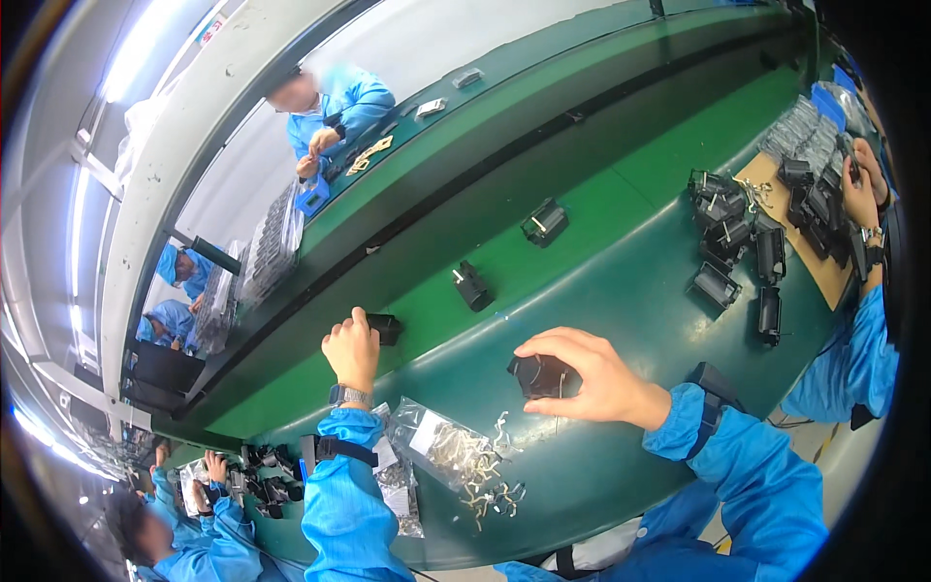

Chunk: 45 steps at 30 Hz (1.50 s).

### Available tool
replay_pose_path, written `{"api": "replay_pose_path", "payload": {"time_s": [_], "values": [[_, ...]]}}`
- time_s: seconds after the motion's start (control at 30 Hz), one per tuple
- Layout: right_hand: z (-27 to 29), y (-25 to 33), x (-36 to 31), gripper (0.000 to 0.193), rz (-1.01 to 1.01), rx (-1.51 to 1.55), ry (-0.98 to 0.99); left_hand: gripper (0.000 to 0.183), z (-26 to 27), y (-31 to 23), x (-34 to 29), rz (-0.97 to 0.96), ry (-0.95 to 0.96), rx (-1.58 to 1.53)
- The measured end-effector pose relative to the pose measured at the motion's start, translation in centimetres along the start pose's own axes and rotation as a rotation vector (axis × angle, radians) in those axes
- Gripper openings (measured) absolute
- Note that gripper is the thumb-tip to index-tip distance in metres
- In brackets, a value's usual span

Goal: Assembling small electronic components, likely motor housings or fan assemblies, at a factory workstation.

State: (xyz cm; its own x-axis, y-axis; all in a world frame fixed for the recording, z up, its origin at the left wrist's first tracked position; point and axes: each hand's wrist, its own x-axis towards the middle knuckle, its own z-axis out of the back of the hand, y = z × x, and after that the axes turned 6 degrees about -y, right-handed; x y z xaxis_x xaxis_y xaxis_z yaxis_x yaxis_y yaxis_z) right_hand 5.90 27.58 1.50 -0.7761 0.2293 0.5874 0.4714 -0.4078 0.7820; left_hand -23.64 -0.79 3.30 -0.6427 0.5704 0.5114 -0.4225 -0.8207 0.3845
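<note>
Black boxy plastic housing (539, 375) sits grasped in my right fingers (572, 339); left fingers (360, 318), grip unclear, apparently collect a second housing (388, 331), needing firm closure next.

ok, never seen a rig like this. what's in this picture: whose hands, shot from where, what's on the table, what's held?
There is no robot: these are a person's bare hands, in blue sleeves. A wide fisheye camera worn on the head looks down, which is why straight edges bend.

The right hand has its grip around a black box above the green table. The left hand is at a second black box; whether it grips it is unclear. Two more black boxes lie on the brighter green belt beyond.

Near the left forearm are a clear bag of small metal pieces and some loose metal pieces. The hands at the far right belong to a co-worker, beside a heap of black boxes.
</note>
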Motion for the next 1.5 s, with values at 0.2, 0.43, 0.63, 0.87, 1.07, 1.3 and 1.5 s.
{"api": "replay_pose_path", "payload": {"time_s": [0.2, 0.43, 0.63, 0.87, 1.07, 1.3, 1.5], "values": [[-0.5, -0.4, -0.3, 0.059, -0.017, 0.011, 0.059, 0.031, 1.5, -1.8, 0.7, -0.078, -0.011, -0.080], [-0.5, -0.3, -0.2, 0.059, -0.015, 0.005, 0.090, 0.036, 2.4, -0.9, 0.1, 0.112, 0.068, -0.077], [-0.3, -0.4, -0.4, 0.064, -0.046, -0.017, 0.132, 0.037, 5.9, -0.3, -0.4, 0.130, -0.002, -0.083], [-0.1, 0.4, -0.1, 0.069, -0.198, 0.023, 0.202, 0.022, 19.4, -5.3, -4.1, -0.077, -0.227, -0.585], [-2.3, 0.8, 0.7, 0.070, -0.304, 0.107, 0.419, 0.013, 17.2, -8.5, -10.7, -0.073, -0.061, -1.119], [-2.2, 2.0, 1.4, 0.056, -0.408, 0.018, 0.595, 0.010, 14.3, -10.3, -12.4, 0.046, -0.095, -1.236], [-2.7, 1.7, 0.3, 0.040, -0.353, 0.174, 0.502, 0.012, 14.2, -10.1, -13.8, 0.072, -0.065, -1.279]]}}
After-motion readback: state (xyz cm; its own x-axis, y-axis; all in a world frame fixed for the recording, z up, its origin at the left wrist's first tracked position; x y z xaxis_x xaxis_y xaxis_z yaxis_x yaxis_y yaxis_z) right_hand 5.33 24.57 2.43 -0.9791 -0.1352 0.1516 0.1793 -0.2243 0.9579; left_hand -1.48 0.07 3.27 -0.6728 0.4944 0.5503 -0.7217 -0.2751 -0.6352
